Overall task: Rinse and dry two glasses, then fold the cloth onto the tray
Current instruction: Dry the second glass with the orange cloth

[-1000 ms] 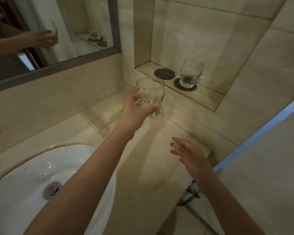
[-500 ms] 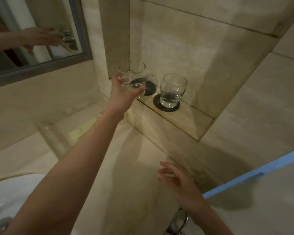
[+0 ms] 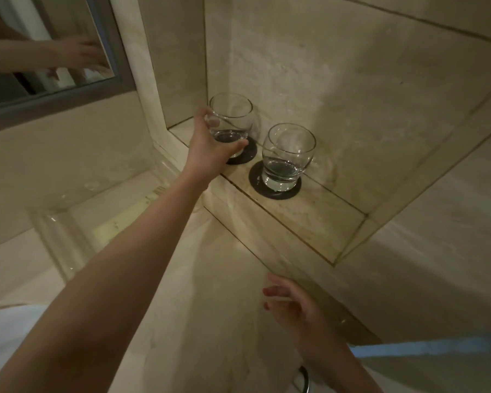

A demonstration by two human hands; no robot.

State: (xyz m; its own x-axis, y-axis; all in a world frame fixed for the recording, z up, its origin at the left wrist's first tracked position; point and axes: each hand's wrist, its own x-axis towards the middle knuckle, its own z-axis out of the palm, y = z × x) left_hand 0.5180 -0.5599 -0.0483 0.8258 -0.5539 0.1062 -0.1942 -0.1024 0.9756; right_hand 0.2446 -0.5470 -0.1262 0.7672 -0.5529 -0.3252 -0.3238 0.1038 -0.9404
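Observation:
Two clear round tumblers are in a wall niche. My left hand (image 3: 210, 147) grips the left glass (image 3: 233, 120), holding it upright on or just over a dark round coaster (image 3: 245, 156). The right glass (image 3: 287, 156) stands alone on its own dark coaster (image 3: 275, 191), a little water in its bottom. My right hand (image 3: 298, 310) hovers low over the counter, fingers spread and holding nothing. A clear tray (image 3: 68, 239) lies on the counter at left. No cloth is visible.
The niche ledge (image 3: 309, 222) has bare stone to the right of the glasses. A mirror (image 3: 40, 52) hangs at upper left, reflecting my arm. The white basin's edge (image 3: 0, 336) shows at bottom left, and a chrome fitting (image 3: 304, 381) at the bottom.
My left hand has carried the left glass forward into the niche and lowered it onto the left coaster. The view has moved closer to the niche. My right hand stays low and open.

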